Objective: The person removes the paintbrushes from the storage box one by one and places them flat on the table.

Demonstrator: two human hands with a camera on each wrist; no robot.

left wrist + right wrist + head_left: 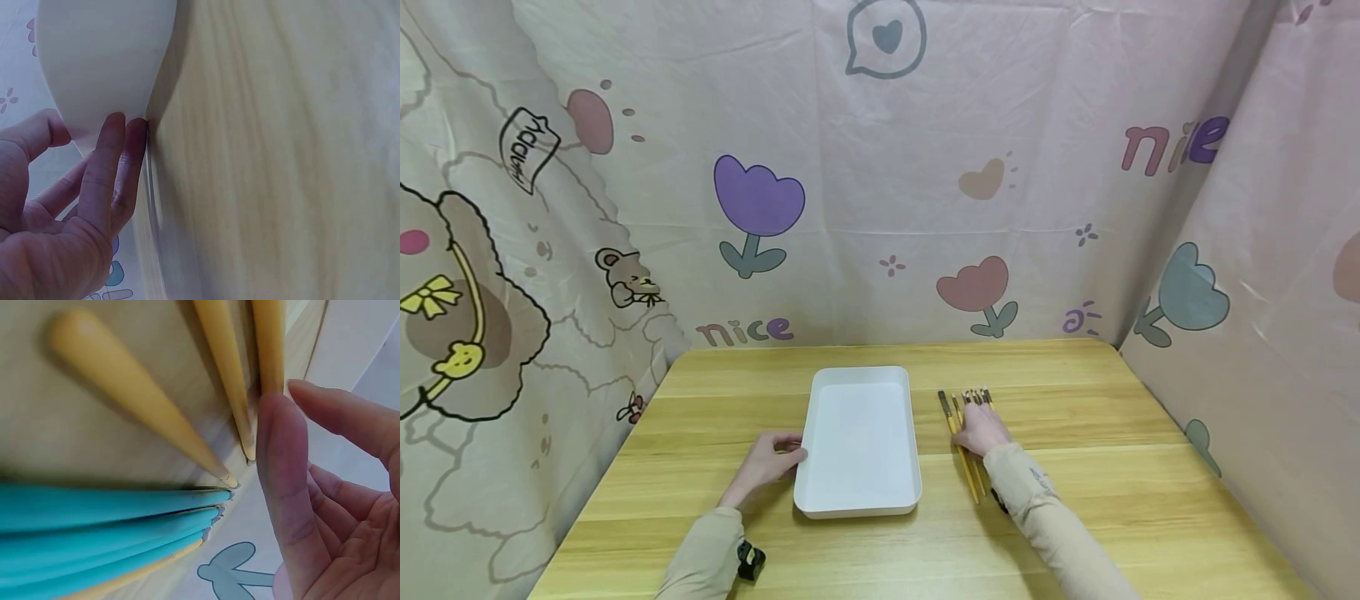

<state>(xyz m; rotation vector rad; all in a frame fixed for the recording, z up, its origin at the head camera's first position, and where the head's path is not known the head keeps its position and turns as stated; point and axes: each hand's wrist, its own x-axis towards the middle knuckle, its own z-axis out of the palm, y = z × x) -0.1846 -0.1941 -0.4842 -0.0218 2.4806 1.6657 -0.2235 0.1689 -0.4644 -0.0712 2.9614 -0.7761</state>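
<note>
A white rectangular tray (857, 442) lies on the table, and my left hand (769, 458) holds its left edge. In the left wrist view the thumb (57, 130) meets the rim while the fingertips (114, 122) rest against the outer wall. Right of the tray, my right hand (982, 429) is over a row of paintbrushes (977, 398). Its thumb and index finger pinch a yellow-handled paintbrush (270, 344), the leftmost one in the head view. Two more yellow handles (140, 394) and several turquoise handles (112, 509) lie beside it; the hand hides part of the row from the head camera.
The wooden table (722, 392) carries the tray and brushes. A printed curtain (865, 208) hangs behind the far edge and along both sides. A small black device (750, 561) sits at my left wrist.
</note>
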